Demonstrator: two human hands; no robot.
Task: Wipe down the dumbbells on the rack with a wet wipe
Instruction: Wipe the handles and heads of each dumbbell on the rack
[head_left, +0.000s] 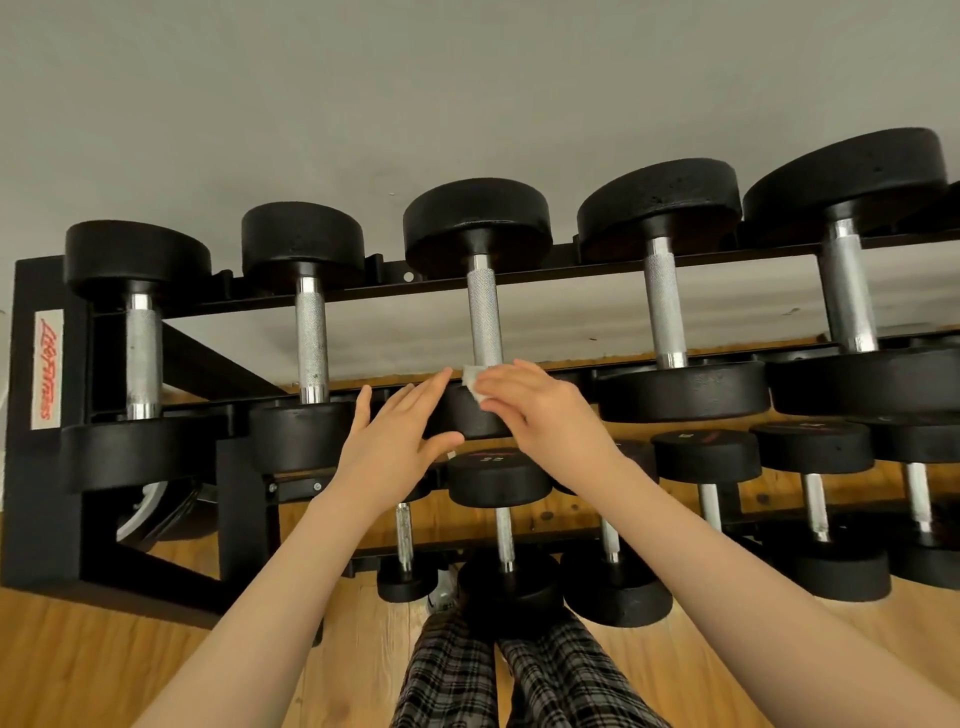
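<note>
Item: wipe (474, 383), small white crumpled wad, pinched under the right hand (540, 410) against the near head's top edge of the third dumbbell (483, 317) from the rack (47, 467) label end. Dumbbell axis runs away from the person; knurled steel handle lies just beyond the wipe, the right hand nearer it. Left hand (400, 436): fingers straight, flat on the same matte black head. Rack: black steel, upper tier.
</note>
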